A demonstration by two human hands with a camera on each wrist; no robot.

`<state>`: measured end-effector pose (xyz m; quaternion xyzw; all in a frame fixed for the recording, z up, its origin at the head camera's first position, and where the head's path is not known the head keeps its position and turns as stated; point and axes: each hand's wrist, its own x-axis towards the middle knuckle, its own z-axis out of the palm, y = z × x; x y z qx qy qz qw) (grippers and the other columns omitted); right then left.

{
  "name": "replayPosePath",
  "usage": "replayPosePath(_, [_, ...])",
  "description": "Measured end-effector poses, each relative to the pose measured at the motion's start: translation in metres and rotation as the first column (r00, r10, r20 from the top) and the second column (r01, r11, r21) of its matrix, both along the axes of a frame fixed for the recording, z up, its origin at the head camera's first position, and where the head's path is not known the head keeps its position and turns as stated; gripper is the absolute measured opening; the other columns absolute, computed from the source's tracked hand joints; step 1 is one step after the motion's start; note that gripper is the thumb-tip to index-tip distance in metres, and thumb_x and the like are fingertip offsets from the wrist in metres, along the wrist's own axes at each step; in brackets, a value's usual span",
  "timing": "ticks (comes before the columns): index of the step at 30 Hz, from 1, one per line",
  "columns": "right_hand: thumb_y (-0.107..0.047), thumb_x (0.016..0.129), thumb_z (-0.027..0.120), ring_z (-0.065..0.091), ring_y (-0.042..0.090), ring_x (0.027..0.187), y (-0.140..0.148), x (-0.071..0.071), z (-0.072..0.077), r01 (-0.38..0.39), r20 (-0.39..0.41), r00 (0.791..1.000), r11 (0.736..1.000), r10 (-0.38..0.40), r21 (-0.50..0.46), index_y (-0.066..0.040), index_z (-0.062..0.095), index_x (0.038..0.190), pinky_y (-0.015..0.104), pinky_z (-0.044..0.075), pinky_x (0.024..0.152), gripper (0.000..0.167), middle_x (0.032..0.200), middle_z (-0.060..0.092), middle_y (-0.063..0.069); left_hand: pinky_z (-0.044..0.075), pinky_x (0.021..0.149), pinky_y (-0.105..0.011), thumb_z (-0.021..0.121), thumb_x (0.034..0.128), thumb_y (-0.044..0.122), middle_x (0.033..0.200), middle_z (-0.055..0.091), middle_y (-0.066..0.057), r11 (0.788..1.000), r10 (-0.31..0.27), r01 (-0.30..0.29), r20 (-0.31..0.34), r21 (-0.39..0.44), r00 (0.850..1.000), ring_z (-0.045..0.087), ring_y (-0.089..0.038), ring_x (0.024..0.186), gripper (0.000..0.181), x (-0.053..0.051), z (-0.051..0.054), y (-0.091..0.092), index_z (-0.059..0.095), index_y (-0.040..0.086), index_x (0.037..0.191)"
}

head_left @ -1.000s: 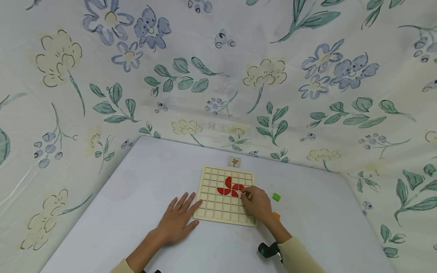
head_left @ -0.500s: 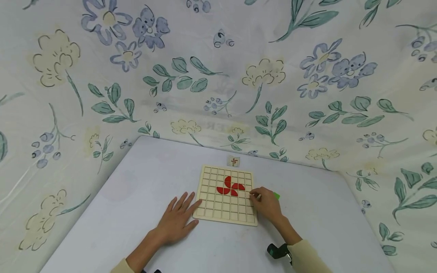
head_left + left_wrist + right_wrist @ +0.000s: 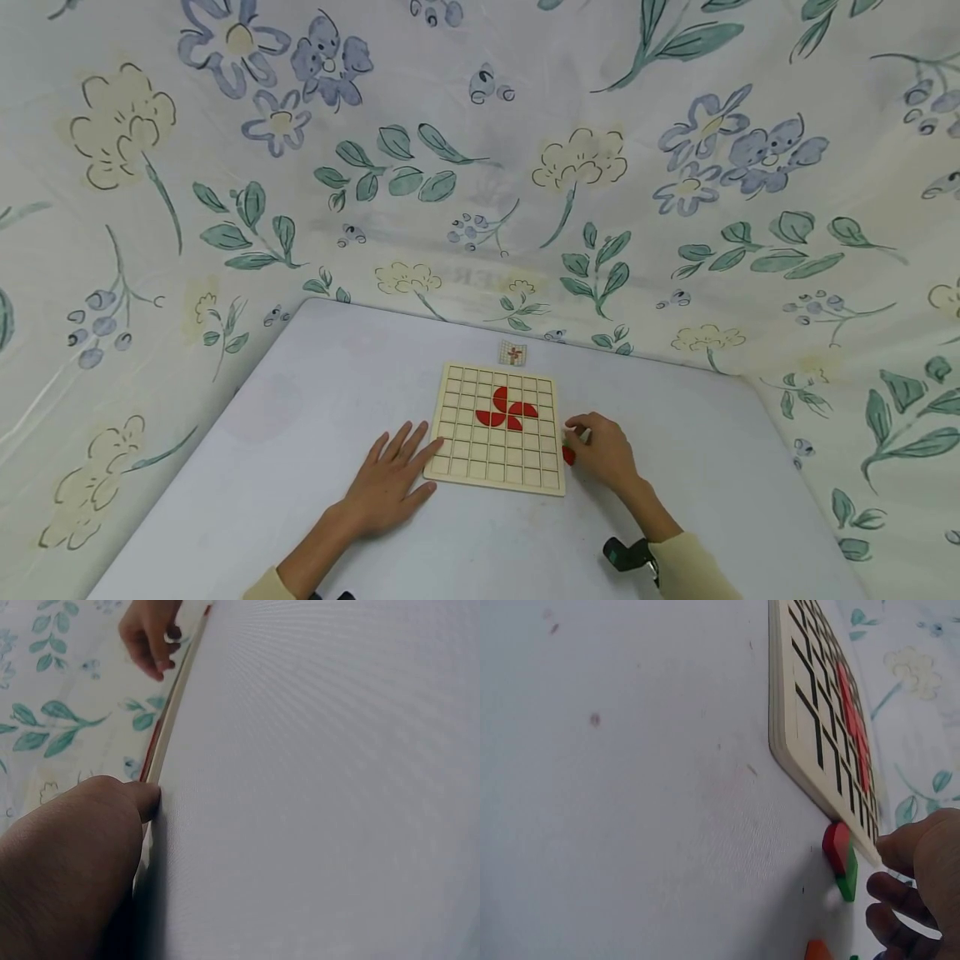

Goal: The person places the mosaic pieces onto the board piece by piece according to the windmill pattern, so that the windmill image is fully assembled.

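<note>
Faint letters [image 3: 471,278], seemingly "ER", mark the cloth [image 3: 330,233], the left hand [image 3: 386,492] lies spread against the board [image 3: 498,473], and the right hand [image 3: 603,450], loosely curled, empty, hangs near a red piece [image 3: 568,456] at the board's right edge.

Red pieces [image 3: 500,398], beige gridded board [image 3: 468,451]

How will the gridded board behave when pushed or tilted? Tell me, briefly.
The gridded board looks stiff, as its edges run straight. Lying low and flat on the table, it would probably slide rather than tip. The red pieces on its grid might shift if it tilts, since nothing visible covers them.
</note>
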<state>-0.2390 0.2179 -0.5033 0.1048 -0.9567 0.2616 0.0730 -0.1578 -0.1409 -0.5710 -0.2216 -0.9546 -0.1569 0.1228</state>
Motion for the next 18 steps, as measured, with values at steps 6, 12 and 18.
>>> replayPosePath(6, [-0.012,0.087,0.072,0.050,0.013,0.064,0.009,0.000,-0.002,0.016,0.026,1.000,0.999,-0.017,0.031,-0.006,0.075,0.100,0.028,0.044,0.054,0.015,0.084,0.064,0.001,0.009,0.113,-0.054,0.042,0.1009,0.053,0.162,0.021,-0.007,1.000,-0.004,0.004,0.000,0.000,1.000,0.011,-0.029,0.149,0.061,-0.001,0.000,-0.001,0.033,0.026,0.155])
replayPosePath(12, [-0.018,0.081,0.080,0.051,0.016,0.073,0.012,0.003,-0.002,-0.011,0.068,0.998,0.998,0.006,0.065,-0.011,0.078,0.095,0.031,0.043,0.059,0.016,0.083,0.060,0.000,0.011,0.113,-0.055,0.044,0.1005,0.052,0.161,0.023,-0.008,1.000,-0.003,0.003,0.005,0.001,1.000,0.014,-0.030,0.148,0.061,-0.001,0.002,0.000,0.034,0.025,0.155])
replayPosePath(18, [-0.021,0.077,0.084,0.050,0.014,0.073,0.016,0.006,-0.003,-0.037,0.070,0.997,0.998,0.034,0.050,-0.015,0.078,0.089,0.030,0.042,0.060,0.014,0.081,0.059,-0.005,0.009,0.113,-0.054,0.042,0.1008,0.053,0.162,0.021,-0.007,1.000,0.001,-0.001,0.016,-0.004,1.000,0.012,-0.029,0.148,0.061,-0.001,0.000,0.000,0.033,0.026,0.155])
